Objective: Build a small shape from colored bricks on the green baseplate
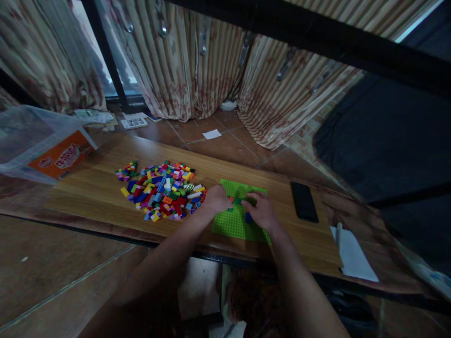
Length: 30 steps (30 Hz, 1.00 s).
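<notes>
Curving left hand (pixel 219 199) and right hand (pixel 261 210) over green baseplate (pixel 227 227) at five o'clock, too dim to tell if gripping. Looks early: bearing few bricks (pixel 248 217), with most in brick pile (pixel 167 199) at nine o'clock.

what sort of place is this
Probably a room in a home: patterned curtains hang by a window, the floor is tiled, and a pile of toy bricks lies on a low wooden table.

This place seems to be a room in a home: long curtains (pixel 218 75) with a reddish pattern hang above a brown tiled floor (pixel 190 133), and toy bricks (pixel 165 190) and a phone (pixel 304 202) lie on a wooden tabletop (pixel 211 171).
</notes>
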{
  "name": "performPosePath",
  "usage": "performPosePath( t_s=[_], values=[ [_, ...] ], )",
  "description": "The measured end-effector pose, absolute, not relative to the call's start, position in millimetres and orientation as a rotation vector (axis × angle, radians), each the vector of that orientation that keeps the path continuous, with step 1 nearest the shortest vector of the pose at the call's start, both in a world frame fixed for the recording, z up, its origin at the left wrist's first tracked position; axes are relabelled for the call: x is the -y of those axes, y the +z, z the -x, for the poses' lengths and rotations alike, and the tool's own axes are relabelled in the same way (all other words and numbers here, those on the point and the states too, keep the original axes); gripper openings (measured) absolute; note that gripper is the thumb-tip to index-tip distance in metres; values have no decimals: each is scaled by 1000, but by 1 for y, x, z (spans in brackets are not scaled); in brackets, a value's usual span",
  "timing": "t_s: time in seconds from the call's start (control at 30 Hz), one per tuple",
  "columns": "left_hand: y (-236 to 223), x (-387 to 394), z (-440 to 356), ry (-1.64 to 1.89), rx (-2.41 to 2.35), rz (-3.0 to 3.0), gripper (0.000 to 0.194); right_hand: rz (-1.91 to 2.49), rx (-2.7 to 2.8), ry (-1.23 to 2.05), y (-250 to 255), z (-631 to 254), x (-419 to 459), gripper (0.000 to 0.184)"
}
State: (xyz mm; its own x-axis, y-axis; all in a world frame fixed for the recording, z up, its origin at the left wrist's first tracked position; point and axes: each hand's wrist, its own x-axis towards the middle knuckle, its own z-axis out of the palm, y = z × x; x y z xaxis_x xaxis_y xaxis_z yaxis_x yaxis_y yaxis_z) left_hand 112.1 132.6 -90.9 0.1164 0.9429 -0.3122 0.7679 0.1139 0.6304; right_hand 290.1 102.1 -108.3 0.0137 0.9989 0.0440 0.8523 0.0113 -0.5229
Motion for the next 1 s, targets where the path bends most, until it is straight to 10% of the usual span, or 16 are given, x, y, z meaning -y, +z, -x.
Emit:
performPosePath(
  t_s=[0.67, 1.0],
  values=[
    [-82, -123, -91, 408, -1466, -1781, 21, 1834, 2179, 667, -88, -312, -72, 85],
    [-87, -128, -104, 245, -1655, -1897, 32, 1791, 2203, 680, -88, -313, -77, 83]
  ],
)
